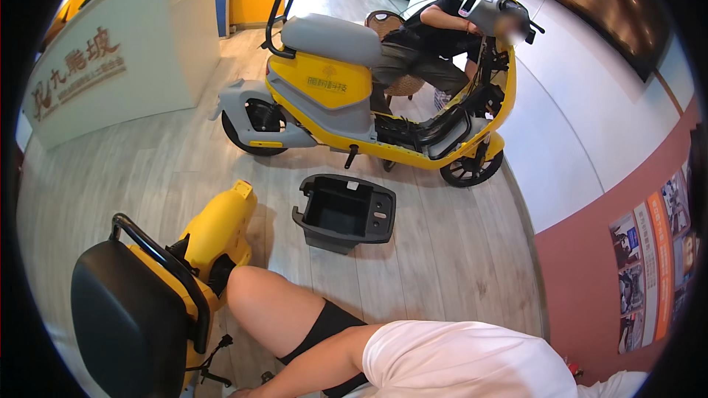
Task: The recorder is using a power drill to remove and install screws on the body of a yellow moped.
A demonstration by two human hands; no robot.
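Observation:
My right arm, in a white sleeve, reaches down to the lower edge beside my bent bare knee. Only a sliver of my right hand [242, 393] shows there; its fingers are cut off. A loose black cable with connectors [214, 365] hangs close to it, below a yellow scooter body [214, 232] with a black seat [122, 317] and a black grab rail [158, 250]. Some small dark part [267, 377] lies by my wrist, too little seen to name. My left hand is out of view.
A black storage bin [346, 214] sits on the wood floor. Beyond it stands a yellow and grey scooter [324, 88] with its front panel off. Another person [435, 37] sits behind that scooter. A white counter [125, 51] is at left, a wall screen [590, 7] at right.

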